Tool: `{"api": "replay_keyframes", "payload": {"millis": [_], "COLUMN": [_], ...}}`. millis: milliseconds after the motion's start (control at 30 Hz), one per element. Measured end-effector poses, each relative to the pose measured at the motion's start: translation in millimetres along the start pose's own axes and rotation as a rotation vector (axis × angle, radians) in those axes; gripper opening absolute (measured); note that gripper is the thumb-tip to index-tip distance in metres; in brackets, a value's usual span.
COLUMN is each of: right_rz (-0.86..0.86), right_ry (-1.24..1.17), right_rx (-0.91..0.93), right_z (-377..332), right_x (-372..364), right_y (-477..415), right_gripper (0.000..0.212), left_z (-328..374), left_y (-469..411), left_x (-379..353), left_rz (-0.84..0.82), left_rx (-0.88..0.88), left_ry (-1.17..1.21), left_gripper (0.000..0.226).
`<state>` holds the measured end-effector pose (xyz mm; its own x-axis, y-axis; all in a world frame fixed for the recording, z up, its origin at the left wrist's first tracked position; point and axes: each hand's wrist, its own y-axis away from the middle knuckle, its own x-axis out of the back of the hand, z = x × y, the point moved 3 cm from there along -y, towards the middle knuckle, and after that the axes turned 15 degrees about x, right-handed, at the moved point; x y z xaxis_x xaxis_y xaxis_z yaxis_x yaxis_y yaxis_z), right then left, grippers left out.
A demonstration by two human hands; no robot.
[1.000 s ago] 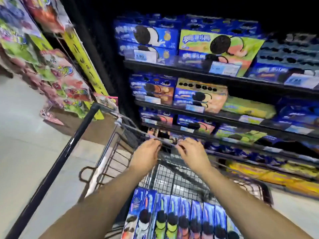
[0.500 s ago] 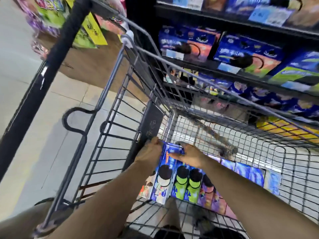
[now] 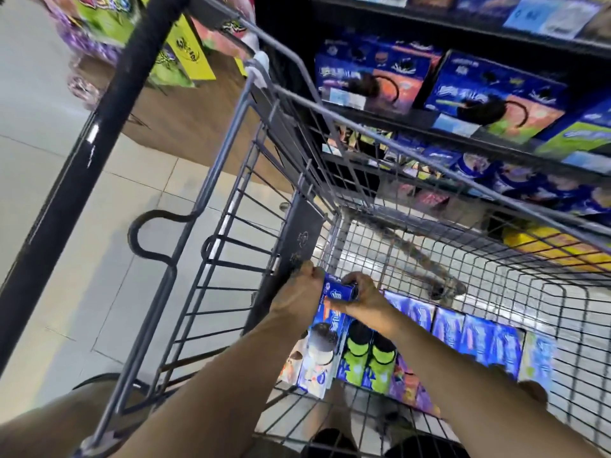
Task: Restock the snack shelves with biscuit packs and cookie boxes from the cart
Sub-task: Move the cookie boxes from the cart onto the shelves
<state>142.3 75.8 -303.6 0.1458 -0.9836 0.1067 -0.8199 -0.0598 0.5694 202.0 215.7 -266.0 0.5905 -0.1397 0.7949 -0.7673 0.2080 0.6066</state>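
Cart: wire shopping cart (image 3: 302, 236), seen from above and pulled up just beside the snack shelves (image 3: 463, 135), with its black handle (image 3: 82, 153) running diagonally across the left side
Left hand: left hand (image 3: 299, 299) is down inside the cart at its near-left corner, fingers curled over the left side of the top end of a blue cookie box (image 3: 319, 352), so it's gripping the box
Right hand: right hand (image 3: 365, 297) is on the same box from the other side, fingers wrapped round the top end and thumb lying across the front, gripping too
Where the box is: in the cart at the far-left end of the row, right by the dark panel of the cart wall, its top end pinched between both hands; honestly can't tell if the bottom has left the cart floor
Rest of the row: more boxes lying side by side to its right, two green boxes (image 3: 367, 361) just beside it, then purple boxes (image 3: 406, 385), then a run of blue boxes (image 3: 472, 335) toward the right wall
Shelves: blue cookie cartons (image 3: 373, 77) with price tags up top, smaller blue packs lower down, yellow packs (image 3: 555, 246) on the lowest level behind the cart wire
Background: pale tiled floor (image 3: 49, 133) on the left and blurry hanging snack bags (image 3: 99, 21) in the top-left corner
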Motion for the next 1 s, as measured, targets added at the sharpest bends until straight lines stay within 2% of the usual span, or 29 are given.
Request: {"api": "replay_keyframes", "payload": {"millis": [67, 133, 200, 300, 400, 467, 533, 600, 667, 733, 800, 867, 1000], "right_rz": [0.057, 0.005, 0.016, 0.137, 0.161, 0.09, -0.021, -0.081, -0.128, -0.172, -0.189, -0.15, 0.014], "right_ry": [-0.17, -0.214, -0.269, -0.325, -0.372, -0.403, -0.403, -0.369, -0.338, -0.331, -0.339, -0.369, -0.423], "right_rx": [-0.056, -0.123, -0.164, -0.201, -0.177, -0.133, -0.117, -0.154, -0.156, -0.118, -0.049, 0.02, 0.134], "right_z": [8.2, 21.2, 35.3, 48.0, 42.9, 30.6, 9.9, -13.4, -38.2, -64.6, -93.5, -116.7, -139.5], "right_x": [-7.7, -21.5, -34.8, -36.2, -8.5, 21.7, 56.1, 92.0, 126.4, 157.1, 181.7, 202.7, 251.4], "right_y": [7.3, 17.8, 27.5, 39.2, 54.7, 70.0, 92.1, 119.1, 147.6, 178.0, 212.2, 243.2, 299.7], "right_gripper": [0.085, 0.115, 0.125, 0.115, 0.08, 0.072, 0.074, 0.087, 0.095, 0.081, 0.053, 0.034, 0.039], "left_z": [-0.4, -1.3, -1.0, 0.5, 5.6, 18.5, 40.2, 69.9, 102.9, 134.3, 165.2, 193.1, 237.6], "left_y": [1.6, 4.6, 8.2, 15.3, 27.1, 36.5, 50.1, 68.3, 90.9, 115.4, 135.5, 153.6, 184.8], "left_x": [0.6, 0.3, 1.4, 0.4, 2.8, 12.6, 31.6, 52.8, 77.7, 101.2, 122.4, 145.9, 192.5], "left_rz": [0.021, 0.03, 0.036, -0.008, 0.017, 0.062, 0.038, -0.172, -0.388, -0.559, -0.645, -0.617, -0.466], "left_rx": [0.012, -0.001, 0.009, 0.015, 0.042, 0.123, 0.221, 0.237, 0.215, 0.167, 0.096, 0.048, 0.055], "left_ry": [0.019, 0.031, 0.058, 0.085, 0.145, 0.362, 0.731, 1.092, 1.23, 1.274, 1.358, 1.408, 1.564], "left_gripper": [0.054, 0.049, 0.047, 0.043, 0.042, 0.032, 0.029, 0.051, 0.071, 0.069, 0.05, 0.035, 0.029]}}
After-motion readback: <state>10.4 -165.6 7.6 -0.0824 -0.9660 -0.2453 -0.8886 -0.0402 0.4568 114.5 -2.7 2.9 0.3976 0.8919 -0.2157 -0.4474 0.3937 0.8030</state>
